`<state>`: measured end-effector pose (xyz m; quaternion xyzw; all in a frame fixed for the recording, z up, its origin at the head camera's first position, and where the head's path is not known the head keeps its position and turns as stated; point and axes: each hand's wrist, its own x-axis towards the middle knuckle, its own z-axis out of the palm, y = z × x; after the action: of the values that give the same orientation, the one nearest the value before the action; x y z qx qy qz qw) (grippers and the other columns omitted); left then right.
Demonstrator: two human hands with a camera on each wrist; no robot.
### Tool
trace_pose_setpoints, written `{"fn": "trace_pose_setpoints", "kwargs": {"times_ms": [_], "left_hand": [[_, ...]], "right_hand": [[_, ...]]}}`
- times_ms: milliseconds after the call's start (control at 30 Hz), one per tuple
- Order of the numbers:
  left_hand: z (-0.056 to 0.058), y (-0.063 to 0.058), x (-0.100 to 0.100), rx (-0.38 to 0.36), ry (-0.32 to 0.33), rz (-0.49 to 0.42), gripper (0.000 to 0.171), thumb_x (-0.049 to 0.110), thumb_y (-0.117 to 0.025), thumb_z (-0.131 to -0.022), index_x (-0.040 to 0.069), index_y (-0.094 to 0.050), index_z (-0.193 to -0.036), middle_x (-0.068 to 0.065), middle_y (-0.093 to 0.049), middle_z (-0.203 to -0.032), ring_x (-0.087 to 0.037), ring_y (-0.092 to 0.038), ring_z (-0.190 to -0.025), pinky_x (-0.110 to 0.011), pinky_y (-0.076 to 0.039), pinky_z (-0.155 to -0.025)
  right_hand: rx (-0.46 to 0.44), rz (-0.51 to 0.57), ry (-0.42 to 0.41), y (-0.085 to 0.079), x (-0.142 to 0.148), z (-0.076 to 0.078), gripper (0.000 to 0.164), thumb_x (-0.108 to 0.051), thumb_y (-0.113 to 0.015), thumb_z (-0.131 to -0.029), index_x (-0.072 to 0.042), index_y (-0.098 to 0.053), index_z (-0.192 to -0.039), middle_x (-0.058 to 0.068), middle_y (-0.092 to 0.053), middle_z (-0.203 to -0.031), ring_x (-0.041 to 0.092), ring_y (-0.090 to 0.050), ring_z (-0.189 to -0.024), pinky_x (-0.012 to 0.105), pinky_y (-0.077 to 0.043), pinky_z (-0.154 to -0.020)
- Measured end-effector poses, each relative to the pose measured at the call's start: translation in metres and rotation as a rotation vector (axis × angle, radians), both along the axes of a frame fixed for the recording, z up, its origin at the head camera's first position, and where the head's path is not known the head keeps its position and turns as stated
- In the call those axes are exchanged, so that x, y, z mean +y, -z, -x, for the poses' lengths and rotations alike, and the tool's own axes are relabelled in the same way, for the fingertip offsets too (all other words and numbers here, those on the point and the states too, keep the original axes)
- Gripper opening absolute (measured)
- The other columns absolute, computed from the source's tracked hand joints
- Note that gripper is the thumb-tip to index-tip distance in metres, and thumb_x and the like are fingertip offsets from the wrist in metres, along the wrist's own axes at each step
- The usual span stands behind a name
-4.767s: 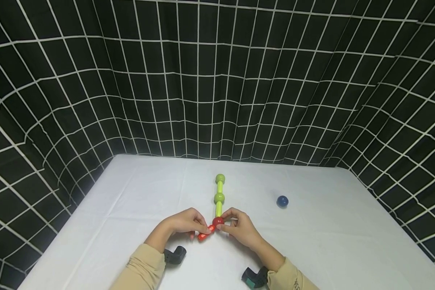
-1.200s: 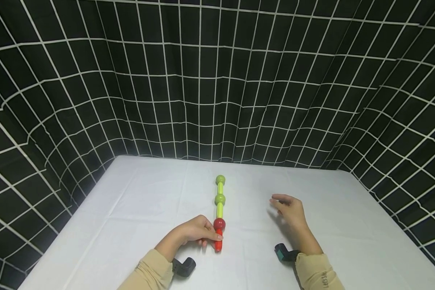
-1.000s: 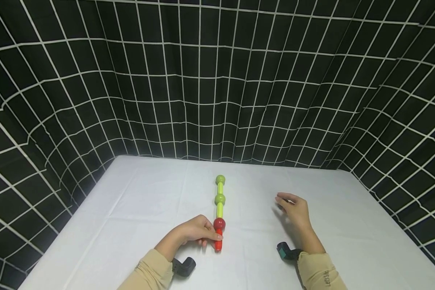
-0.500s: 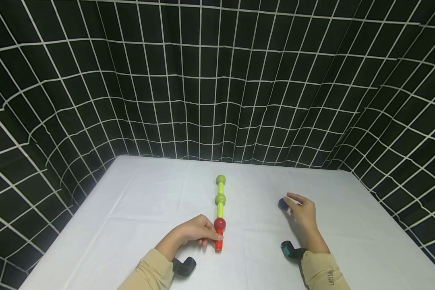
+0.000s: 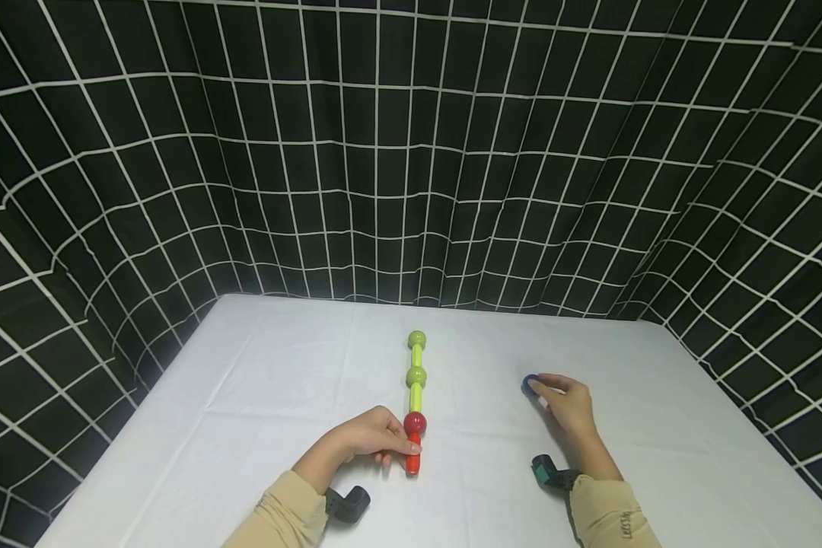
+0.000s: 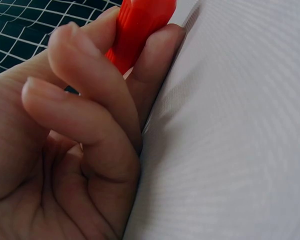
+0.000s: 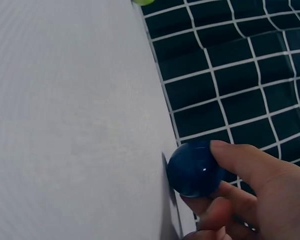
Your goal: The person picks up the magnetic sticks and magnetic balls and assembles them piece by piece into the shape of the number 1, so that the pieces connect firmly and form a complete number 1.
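Note:
In the head view my left hand (image 5: 373, 440) pinches a red stick (image 5: 413, 463) between thumb and fingers, low over the white cloth. The stick's far end meets a red ball (image 5: 415, 423), which ends a straight row of two yellow-green sticks (image 5: 415, 397) and two green balls (image 5: 416, 376). Ribbed sides of the red stick (image 6: 137, 30) show in the left wrist view, the other fingers curling below it. Off to the right, my right hand (image 5: 570, 403) grips a blue ball (image 7: 195, 170) with the thumb on one side and fingers on the other, right at the cloth.
A white cloth (image 5: 267, 358) covers the table. Black curtains with a white grid (image 5: 411, 152) stand around its back and sides. A dark camera mount (image 5: 348, 504) sits at the left wrist and another mount (image 5: 553, 473) at the right.
The red stick has swung from slanted to in line with the row. My right hand has left the red ball, moved right and taken hold of the blue ball.

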<state>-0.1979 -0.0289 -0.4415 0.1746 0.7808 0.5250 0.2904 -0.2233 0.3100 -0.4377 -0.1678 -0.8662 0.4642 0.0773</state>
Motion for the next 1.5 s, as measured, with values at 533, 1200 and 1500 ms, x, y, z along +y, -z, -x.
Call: {"fn": "trace_pose_setpoints", "kwargs": {"times_ms": [533, 1200, 1500], "left_hand": [[0.001, 0.001, 0.000, -0.002, 0.007, -0.008, 0.024, 0.022, -0.073, -0.079, 0.001, -0.068, -0.068, 0.004, -0.056, -0.049, -0.002, -0.041, -0.037, -0.014, -0.031, -0.039], [0.000, -0.001, 0.000, -0.004, 0.004, -0.011, 0.024, 0.022, -0.073, -0.079, 0.000, -0.068, -0.069, 0.004, -0.056, -0.049, -0.002, -0.040, -0.037, -0.014, -0.029, -0.039], [0.001, -0.001, -0.001, -0.001, 0.007, -0.010, 0.024, 0.021, -0.073, -0.079, 0.000, -0.068, -0.069, 0.004, -0.056, -0.049, -0.002, -0.040, -0.037, -0.014, -0.030, -0.039]], "right_hand": [[0.075, -0.232, -0.190, 0.006, -0.013, 0.001, 0.043, -0.021, -0.065, -0.086, -0.003, -0.057, -0.124, 0.027, -0.054, -0.123, 0.032, -0.064, -0.085, 0.030, -0.053, -0.064], [0.093, -0.258, -0.175, 0.006, -0.018, -0.002, 0.044, -0.021, -0.070, -0.082, 0.000, -0.058, -0.119, 0.026, -0.057, -0.118, 0.023, -0.059, -0.078, 0.024, -0.046, -0.059], [0.050, -0.255, -0.146, 0.005, -0.020, -0.003, 0.049, -0.024, -0.072, -0.080, 0.001, -0.058, -0.119, 0.026, -0.057, -0.118, 0.018, -0.053, -0.072, 0.023, -0.043, -0.055]]}}
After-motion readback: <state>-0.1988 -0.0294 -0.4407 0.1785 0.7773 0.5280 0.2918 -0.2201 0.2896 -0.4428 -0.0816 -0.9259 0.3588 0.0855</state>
